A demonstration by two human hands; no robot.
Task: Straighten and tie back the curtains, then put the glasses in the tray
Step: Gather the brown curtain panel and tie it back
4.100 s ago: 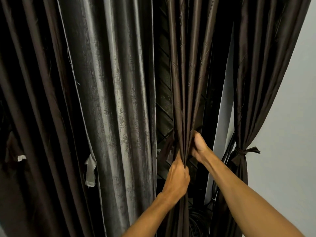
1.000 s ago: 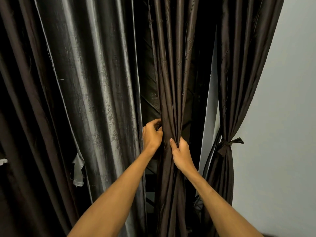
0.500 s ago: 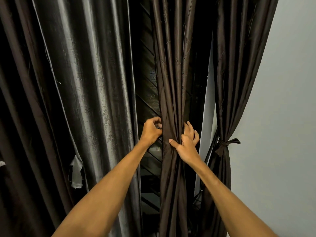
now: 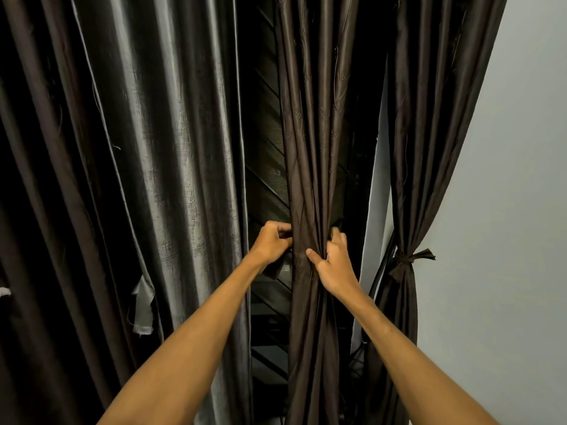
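A dark brown curtain (image 4: 313,118) hangs gathered into a narrow bunch in the middle. My left hand (image 4: 271,243) pinches a dark strip of fabric at the bunch's left edge. My right hand (image 4: 333,265) clasps the bunch from the right, thumb across its front. A second brown curtain (image 4: 429,118) on the right is gathered by a knotted tie-back (image 4: 405,260). A wide shiny grey curtain (image 4: 171,148) hangs loose on the left. No glasses or tray are in sight.
A pale wall (image 4: 506,210) fills the right side. Dark louvred slats (image 4: 267,179) show in the gap between the grey and brown curtains. A loose grey fabric tab (image 4: 142,305) dangles from the grey curtain's edge. Dark curtain folds (image 4: 36,210) cover the far left.
Four seconds ago both hands gripped the bunch from the front. Since then my left hand has gone round to its left side, and my right hand now wraps the right side.
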